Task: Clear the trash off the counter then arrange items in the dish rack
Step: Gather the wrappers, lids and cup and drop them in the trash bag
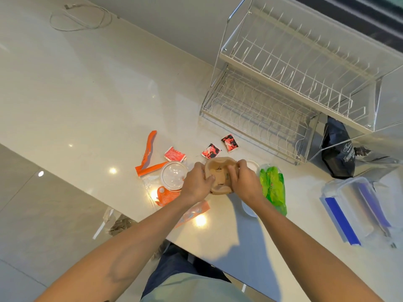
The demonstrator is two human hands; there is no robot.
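A brown cardboard cup carrier (219, 171) is held just above the white counter (87, 94), with my left hand (197, 184) gripping its left side and my right hand (245, 182) gripping its right side. Around it lies trash: a clear plastic lid (173, 175), torn orange wrappers (148, 152), a red sauce packet (174, 154), two red-and-black sachets (220, 147), and a green plastic bag (273, 188). The two-tier wire dish rack (294, 83) stands empty at the back right.
A clear storage box with blue clips (353, 210) sits at the right. A dark bag (337, 149) lies beside the rack. A white round lid (248, 209) shows under my right forearm. A white cable (80, 18) lies at the far left. The counter's edge runs diagonally beneath my arms.
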